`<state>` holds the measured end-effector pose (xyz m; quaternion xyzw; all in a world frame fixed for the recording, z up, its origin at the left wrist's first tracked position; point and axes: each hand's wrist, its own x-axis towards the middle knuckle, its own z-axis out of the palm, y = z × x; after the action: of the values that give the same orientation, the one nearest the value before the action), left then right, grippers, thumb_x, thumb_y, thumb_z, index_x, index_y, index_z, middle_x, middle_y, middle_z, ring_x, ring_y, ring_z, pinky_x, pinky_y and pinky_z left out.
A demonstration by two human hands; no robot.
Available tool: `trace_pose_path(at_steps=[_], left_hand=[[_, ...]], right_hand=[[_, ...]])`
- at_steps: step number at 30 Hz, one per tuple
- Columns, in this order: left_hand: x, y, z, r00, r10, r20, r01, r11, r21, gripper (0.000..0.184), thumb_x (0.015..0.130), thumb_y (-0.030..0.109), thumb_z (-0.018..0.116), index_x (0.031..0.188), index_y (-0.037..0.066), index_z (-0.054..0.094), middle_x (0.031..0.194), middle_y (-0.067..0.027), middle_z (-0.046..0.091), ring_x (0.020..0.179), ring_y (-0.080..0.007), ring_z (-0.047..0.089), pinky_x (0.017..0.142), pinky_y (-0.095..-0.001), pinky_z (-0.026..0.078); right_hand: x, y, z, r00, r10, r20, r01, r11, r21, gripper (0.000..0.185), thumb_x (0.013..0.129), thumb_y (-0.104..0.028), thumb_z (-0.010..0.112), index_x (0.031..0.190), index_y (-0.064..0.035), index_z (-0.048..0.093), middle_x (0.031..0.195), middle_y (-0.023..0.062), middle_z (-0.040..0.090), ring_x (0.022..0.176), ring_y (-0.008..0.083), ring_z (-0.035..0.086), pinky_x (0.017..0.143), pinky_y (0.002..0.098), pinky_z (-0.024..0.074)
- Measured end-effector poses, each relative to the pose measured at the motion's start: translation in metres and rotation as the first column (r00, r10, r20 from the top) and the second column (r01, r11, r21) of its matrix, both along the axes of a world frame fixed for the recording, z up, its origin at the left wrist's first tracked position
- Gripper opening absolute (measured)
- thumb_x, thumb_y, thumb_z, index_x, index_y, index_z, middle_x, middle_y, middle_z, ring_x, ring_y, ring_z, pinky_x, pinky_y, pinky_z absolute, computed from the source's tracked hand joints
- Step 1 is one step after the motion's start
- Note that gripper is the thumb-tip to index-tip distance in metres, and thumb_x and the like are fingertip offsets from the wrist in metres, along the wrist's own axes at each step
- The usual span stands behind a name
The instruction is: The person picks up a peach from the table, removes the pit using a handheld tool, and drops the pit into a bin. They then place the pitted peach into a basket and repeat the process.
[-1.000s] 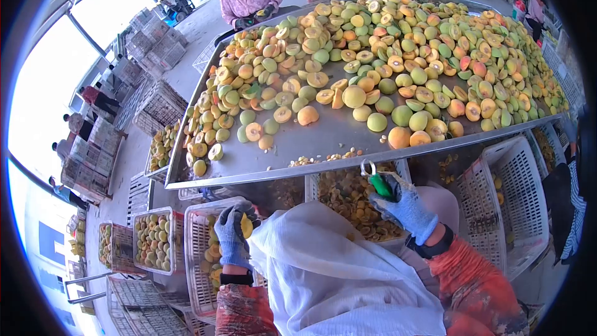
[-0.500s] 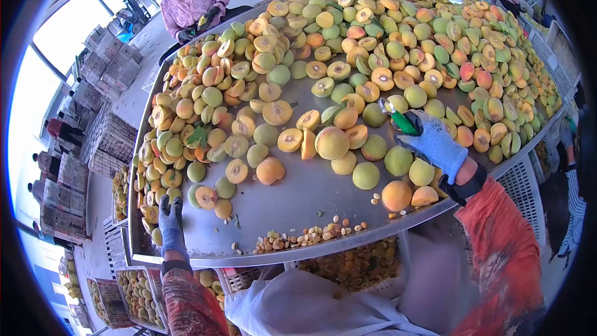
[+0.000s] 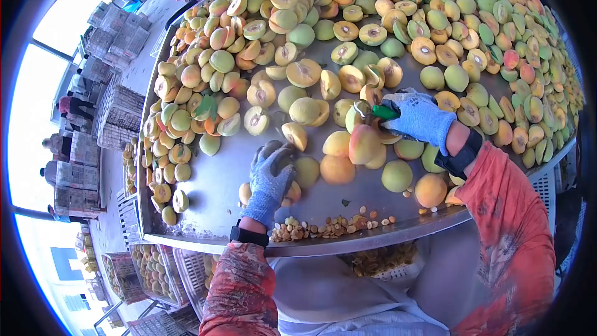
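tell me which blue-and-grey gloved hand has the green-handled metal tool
The right gloved hand: its fingers are wrapped round the green-handled metal tool. The left gloved hand shows no tool.

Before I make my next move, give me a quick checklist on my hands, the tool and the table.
1. Right hand gripping the green-handled tool: ok.
2. Gloves on both hands: ok.
3. Left hand apart from the tool's metal tip: ok, it is lower and to the left.
4. Left hand has a secure hold on a fruit: cannot tell, the glove hides its fingertips and palm.
5. Pits all in the pile by the table's near edge: not ok, a few lie off to the right.
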<state>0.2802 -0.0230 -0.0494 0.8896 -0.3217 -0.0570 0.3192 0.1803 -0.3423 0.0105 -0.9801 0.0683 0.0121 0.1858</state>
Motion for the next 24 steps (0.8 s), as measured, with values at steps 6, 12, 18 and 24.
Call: trace_pose_path(at_steps=[6, 12, 18, 24], left_hand=[[-0.054, -0.038, 0.059, 0.998, -0.058, 0.014, 0.06, 0.992, -0.11, 0.025, 0.077, 0.004, 0.064, 0.102, 0.001, 0.063, 0.1, -0.0121, 0.064, 0.091, -0.0221, 0.063, 0.081, -0.0317, 0.049], [-0.128, -0.071, 0.05, 0.972, -0.225, 0.071, 0.194, 0.933, 0.305, 0.057, 0.078, 0.024, 0.06, 0.127, 0.002, 0.042, 0.115, -0.02, 0.053, 0.1, -0.0362, 0.055, 0.084, -0.0438, 0.044], [-0.149, -0.068, 0.043, 0.977, -0.194, 0.092, 0.155, 0.933, 0.324, 0.078, 0.076, 0.031, 0.064, 0.136, -0.003, 0.027, 0.126, -0.0248, 0.046, 0.115, -0.0381, 0.047, 0.096, -0.0474, 0.036], [-0.155, -0.082, 0.049, 0.999, -0.026, 0.022, 0.015, 0.916, 0.402, 0.076, 0.07, 0.032, 0.07, 0.133, 0.004, 0.037, 0.121, -0.0179, 0.052, 0.111, -0.0353, 0.051, 0.095, -0.0467, 0.038]], right_hand=[[-0.046, -0.003, 0.044, 0.982, -0.107, 0.156, 0.035, 0.914, 0.405, 0.031, 0.077, -0.017, 0.067, 0.103, -0.0028, 0.059, 0.086, 0.0123, 0.062, 0.075, 0.0149, 0.061, 0.064, 0.0284, 0.0475], [-0.126, 0.042, 0.074, 0.946, -0.316, -0.075, 0.063, -0.049, 0.997, 0.039, 0.077, -0.001, 0.065, 0.115, 0.0004, 0.053, 0.092, 0.0061, 0.06, 0.08, 0.0125, 0.06, 0.069, 0.0214, 0.049], [-0.197, 0.089, 0.057, 0.97, -0.239, -0.055, 0.058, 0.003, 0.998, 0.039, 0.078, -0.004, 0.065, 0.115, 0.0027, 0.052, 0.078, 0.0047, 0.059, 0.064, 0.0142, 0.058, 0.065, 0.0249, 0.0494], [-0.254, 0.146, 0.076, 0.95, -0.216, -0.225, 0.197, -0.142, 0.97, 0.043, 0.078, 0.007, 0.061, 0.119, 0.001, 0.051, 0.11, 0.0097, 0.058, 0.088, 0.014, 0.061, 0.078, 0.0258, 0.053]])
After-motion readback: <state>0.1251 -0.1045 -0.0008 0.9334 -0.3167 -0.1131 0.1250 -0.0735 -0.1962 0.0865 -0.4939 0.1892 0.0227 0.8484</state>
